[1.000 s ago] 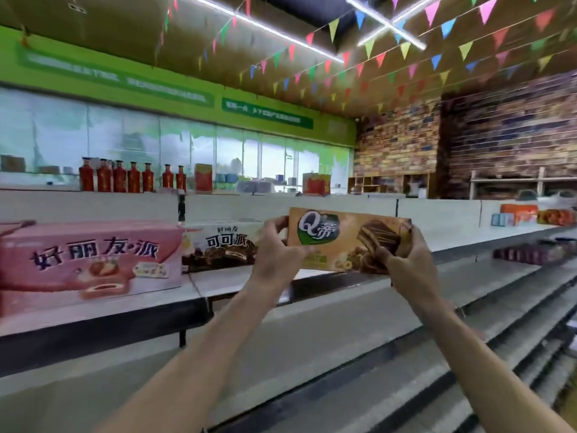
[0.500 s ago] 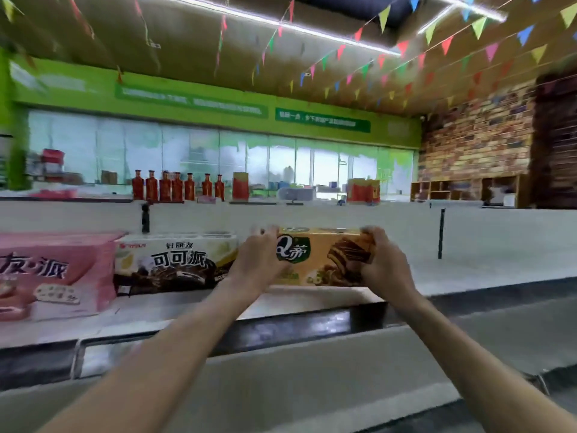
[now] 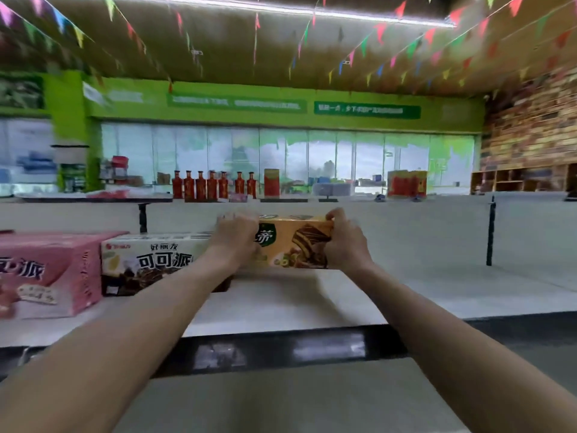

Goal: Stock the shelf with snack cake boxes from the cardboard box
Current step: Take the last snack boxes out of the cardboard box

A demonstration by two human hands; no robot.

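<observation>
Left hand: the left hand (image 3: 236, 242) reached forward on an outstretched arm and gripped the left end of an orange snack cake box (image 3: 293, 243), fingers curled over its top edge.
Right hand: the right hand (image 3: 345, 245) clasped the box's right end in the same way, arm extended.
Orange box: it stood upright on its long side toward the back of the white shelf (image 3: 312, 304), just right of a white-and-brown cocoa pie box (image 3: 150, 264).
Shelf contents: a pink pie box (image 3: 46, 273) stood left of the cocoa pie box, the two close together.
Background: red bottles (image 3: 212, 185) lined a farther counter under strings of coloured pennants (image 3: 374, 35).
Hard to make out: the left hand covered part of the orange box's logo; whether the box's base touched the shelf could not be told; the pink box was cut off at the frame's left edge.
</observation>
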